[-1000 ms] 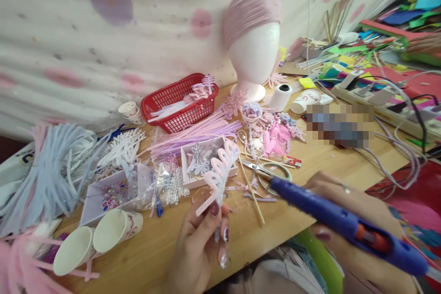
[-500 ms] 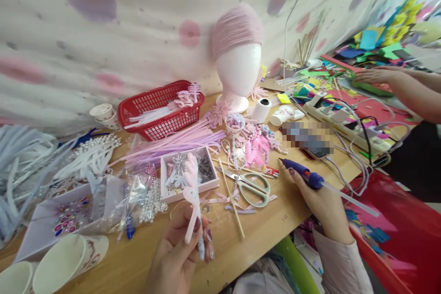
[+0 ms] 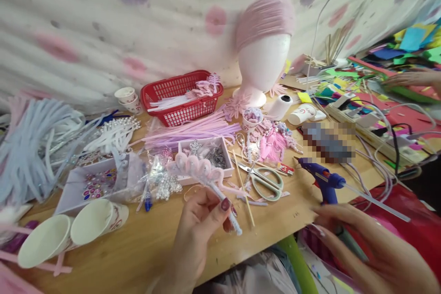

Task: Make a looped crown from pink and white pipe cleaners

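Note:
My left hand (image 3: pixel 198 227) pinches the stem of a pipe-cleaner piece (image 3: pixel 195 167), pale pink fuzzy loops with small bead-like dots along a whitish wrapped stem. The loops point left, above the table, and the stem's end sticks out below my thumb. A blue glue gun (image 3: pixel 322 175) with a clear glue stick in its back is by the table's front right edge, nozzle to the left. Just below its handle is my right hand (image 3: pixel 379 245), fingers apart and holding nothing visible. Green-handled scissors (image 3: pixel 267 183) and a thin wooden stick (image 3: pixel 244 188) lie between the hands.
A red basket (image 3: pixel 182 112) and a foam head (image 3: pixel 263 62) with a pink cap stand at the back. White boxes of gems and beads (image 3: pixel 69 193), paper cups (image 3: pixel 91 223) and pipe cleaners (image 3: pixel 193 131) fill the left. At right are a power strip (image 3: pixel 361 131), cables and another person's hand (image 3: pixel 411 78).
My right hand has let go of the glue gun and moved down and right. My left hand has turned the pipe-cleaner piece from upright to tilted left. The view has shifted left.

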Motion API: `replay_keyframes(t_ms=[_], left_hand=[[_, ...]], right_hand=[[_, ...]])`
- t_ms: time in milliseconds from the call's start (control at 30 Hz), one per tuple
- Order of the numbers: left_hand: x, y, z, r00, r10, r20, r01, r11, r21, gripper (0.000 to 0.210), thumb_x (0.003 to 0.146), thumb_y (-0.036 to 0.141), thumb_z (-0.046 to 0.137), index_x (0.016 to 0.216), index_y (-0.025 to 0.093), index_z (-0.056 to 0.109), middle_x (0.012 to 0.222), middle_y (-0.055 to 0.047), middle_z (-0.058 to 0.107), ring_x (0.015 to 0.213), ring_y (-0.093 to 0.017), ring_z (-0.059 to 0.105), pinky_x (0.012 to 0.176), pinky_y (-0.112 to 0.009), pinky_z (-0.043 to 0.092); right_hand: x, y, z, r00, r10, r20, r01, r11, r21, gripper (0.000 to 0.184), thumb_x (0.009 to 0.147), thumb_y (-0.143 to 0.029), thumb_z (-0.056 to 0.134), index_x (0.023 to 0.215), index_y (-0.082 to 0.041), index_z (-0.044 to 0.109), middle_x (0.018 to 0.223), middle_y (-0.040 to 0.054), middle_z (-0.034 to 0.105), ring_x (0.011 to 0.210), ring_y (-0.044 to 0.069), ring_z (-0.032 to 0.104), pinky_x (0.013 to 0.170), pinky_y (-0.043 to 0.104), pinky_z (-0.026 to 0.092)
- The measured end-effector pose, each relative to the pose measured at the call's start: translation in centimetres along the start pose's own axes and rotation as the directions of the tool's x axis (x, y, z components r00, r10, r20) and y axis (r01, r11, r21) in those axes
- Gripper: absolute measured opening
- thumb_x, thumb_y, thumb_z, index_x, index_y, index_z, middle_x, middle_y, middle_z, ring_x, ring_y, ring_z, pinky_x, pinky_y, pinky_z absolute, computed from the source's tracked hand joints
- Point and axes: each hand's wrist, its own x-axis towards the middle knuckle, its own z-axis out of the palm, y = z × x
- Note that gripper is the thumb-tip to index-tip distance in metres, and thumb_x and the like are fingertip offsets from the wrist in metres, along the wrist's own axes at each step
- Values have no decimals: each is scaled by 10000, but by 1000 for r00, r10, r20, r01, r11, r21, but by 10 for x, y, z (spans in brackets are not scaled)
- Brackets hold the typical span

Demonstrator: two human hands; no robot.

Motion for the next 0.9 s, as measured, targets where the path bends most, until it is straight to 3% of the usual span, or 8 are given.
replay_keyframes(t_ms=[100,200,300,467,733,900], left_hand=[[-7,-1,-3,999,-36,18,36,999,23,386,690,443,889,642,148,645,583,-1,641,500,-92,544,504,-205,400],[-14,-1,-5,999,-46,-4,46,999,9,417,681,466,888,626,148,625,548,18,589,464,-72,491,476,-195,363],[-16,0,-7,999,-44,1,44,999,-12,422,675,473,890,638,149,622,547,27,567,457,-65,460,461,-189,358],[-14,0,-10,998,-48,40,49,999,-11,424,685,458,886,642,153,595,548,37,549,459,-53,431,451,-173,351],[-12,-5,-13,997,-29,66,25,998,57,428,704,479,870,648,157,593,548,45,530,459,-50,423,444,-168,347],[-12,-6,-13,998,-30,59,26,998,60,422,706,467,871,642,159,589,548,48,528,459,-50,423,439,-165,346]], right_hand=[[37,-35,32,984,-175,40,173,983,56,220,902,-243,702,1121,-241,681,951,46,756,819,197,749,714,261,617],[57,-53,56,956,-289,54,277,946,166,192,907,-130,665,1075,-217,698,920,36,757,824,162,740,737,230,599],[60,-59,66,945,-322,55,303,926,225,192,891,-78,660,1032,-198,712,887,29,758,799,142,732,718,209,584],[57,-60,69,961,-267,68,239,931,276,198,887,-55,658,1012,-198,712,893,18,759,795,125,730,721,186,573],[51,-55,80,983,-85,160,1,883,469,157,936,-118,635,956,-265,687,839,-38,718,753,100,670,680,166,525],[50,-56,85,987,-81,141,2,871,491,138,941,-125,631,956,-254,678,829,-42,706,743,92,652,681,173,501]])
